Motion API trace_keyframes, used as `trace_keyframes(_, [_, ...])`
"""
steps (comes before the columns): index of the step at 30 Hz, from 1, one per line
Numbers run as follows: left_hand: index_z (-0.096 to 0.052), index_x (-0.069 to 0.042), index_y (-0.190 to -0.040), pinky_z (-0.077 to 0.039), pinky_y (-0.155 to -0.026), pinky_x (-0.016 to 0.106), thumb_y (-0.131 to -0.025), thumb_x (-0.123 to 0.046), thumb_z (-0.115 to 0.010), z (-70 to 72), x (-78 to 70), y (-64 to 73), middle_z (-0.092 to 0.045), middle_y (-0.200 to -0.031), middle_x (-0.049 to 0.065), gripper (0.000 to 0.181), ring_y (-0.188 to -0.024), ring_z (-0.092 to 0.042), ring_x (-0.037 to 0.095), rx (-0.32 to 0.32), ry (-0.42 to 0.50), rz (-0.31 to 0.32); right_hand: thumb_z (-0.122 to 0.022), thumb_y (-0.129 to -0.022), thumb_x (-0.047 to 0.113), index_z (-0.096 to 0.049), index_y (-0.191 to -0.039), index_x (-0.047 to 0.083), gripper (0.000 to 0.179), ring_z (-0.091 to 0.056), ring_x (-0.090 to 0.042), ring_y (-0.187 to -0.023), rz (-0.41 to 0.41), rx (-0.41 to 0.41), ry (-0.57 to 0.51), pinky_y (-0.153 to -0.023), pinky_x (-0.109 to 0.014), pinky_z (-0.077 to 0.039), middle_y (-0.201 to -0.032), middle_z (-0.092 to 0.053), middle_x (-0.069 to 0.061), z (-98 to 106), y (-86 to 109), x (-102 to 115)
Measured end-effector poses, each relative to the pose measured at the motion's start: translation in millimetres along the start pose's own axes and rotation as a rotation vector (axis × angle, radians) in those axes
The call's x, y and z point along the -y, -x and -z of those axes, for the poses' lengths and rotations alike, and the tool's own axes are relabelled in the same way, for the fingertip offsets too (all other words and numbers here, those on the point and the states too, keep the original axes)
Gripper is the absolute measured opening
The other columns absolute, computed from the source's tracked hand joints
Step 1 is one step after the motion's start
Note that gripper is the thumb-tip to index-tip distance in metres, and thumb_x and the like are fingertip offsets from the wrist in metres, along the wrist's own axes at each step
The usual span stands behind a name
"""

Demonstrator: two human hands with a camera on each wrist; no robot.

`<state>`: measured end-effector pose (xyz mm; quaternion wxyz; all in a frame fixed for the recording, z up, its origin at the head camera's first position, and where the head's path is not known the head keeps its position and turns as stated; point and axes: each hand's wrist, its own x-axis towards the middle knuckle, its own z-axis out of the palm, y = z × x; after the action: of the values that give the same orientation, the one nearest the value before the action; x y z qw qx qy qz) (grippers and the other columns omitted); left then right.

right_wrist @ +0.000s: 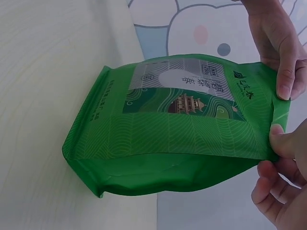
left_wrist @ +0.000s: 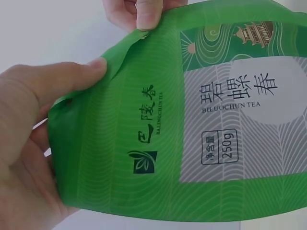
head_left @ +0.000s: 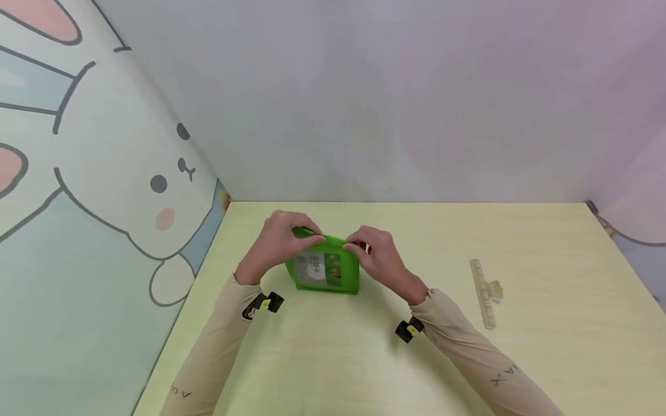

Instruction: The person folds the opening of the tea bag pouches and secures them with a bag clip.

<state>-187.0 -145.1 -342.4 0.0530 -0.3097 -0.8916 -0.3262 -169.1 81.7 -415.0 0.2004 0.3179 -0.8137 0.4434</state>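
Observation:
A green tea bag (head_left: 312, 268) with a grey label panel stands upright on the table, its top edge folded over. My left hand (head_left: 283, 240) pinches the folded top at the left, thumb in front and fingers behind. At the right end of the same fold, my right hand (head_left: 380, 254) pinches with thumb and fingertips. In the left wrist view the label of the tea bag (left_wrist: 240, 120) reads Biluochun Tea, 250g. The right wrist view shows the side gusset of the tea bag (right_wrist: 168, 172) and both thumbs close together on the fold.
A clear ruler-like bag clip (head_left: 484, 294) with a yellowish grip lies on the pale wooden table (head_left: 551, 254), right of my right hand. A grey-white wall (head_left: 395, 115) rises behind the table. At left stands a panel with a cartoon rabbit (head_left: 114, 162).

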Motion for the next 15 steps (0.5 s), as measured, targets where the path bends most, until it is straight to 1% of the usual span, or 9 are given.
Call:
trace_keyframes(3, [-0.076,-0.018,-0.083,-0.051,-0.069,0.031,-0.082,-0.024,-0.075,0.3,0.7,3.8,-0.070,-0.083,-0.008,0.006,-0.077,-0.063,0.007,-0.007,0.019,0.031,-0.068,-0.085,0.003,-0.070,-0.089,0.004,0.004,-0.043,-0.008,-0.060,0.028,0.015,-0.008,-0.052,-0.025,-0.040,-0.075,-0.056,-0.001,-1.6,-1.2,0.5])
trace_keyframes(6, [-0.076,-0.017,-0.084,-0.051,-0.068,0.030,-0.083,-0.024,-0.075,-0.7,1.8,6.1,-0.070,-0.084,-0.007,0.006,-0.077,-0.063,0.007,-0.009,0.038,0.047,-0.068,-0.086,0.001,-0.069,-0.089,0.003,0.004,-0.040,-0.008,-0.059,0.044,0.012,-0.010,-0.052,-0.024,-0.038,-0.073,-0.054,-0.002,-2.0,-1.8,1.4])
trace_keyframes(11, [-0.075,-0.017,-0.085,-0.051,-0.067,0.030,-0.083,-0.023,-0.075,-2.4,2.2,3.8,-0.070,-0.084,-0.007,0.006,-0.076,-0.063,0.006,0.000,0.050,0.041,-0.069,-0.085,0.001,-0.070,-0.089,0.003,0.005,-0.040,-0.007,-0.058,0.037,-0.018,-0.001,-0.051,-0.023,-0.036,-0.071,-0.052,-0.001,-1.0,-0.6,0.7])
trace_keyframes(15, [-0.075,-0.018,-0.085,-0.051,-0.067,0.030,-0.084,-0.022,-0.074,-1.6,1.8,2.4,-0.070,-0.084,-0.007,0.005,-0.076,-0.062,0.006,0.013,0.047,0.050,-0.068,-0.086,0.003,-0.070,-0.090,0.004,0.005,-0.042,-0.007,-0.058,0.014,-0.018,-0.018,-0.051,-0.023,-0.038,-0.073,-0.054,-0.001,-1.4,1.5,-1.4])
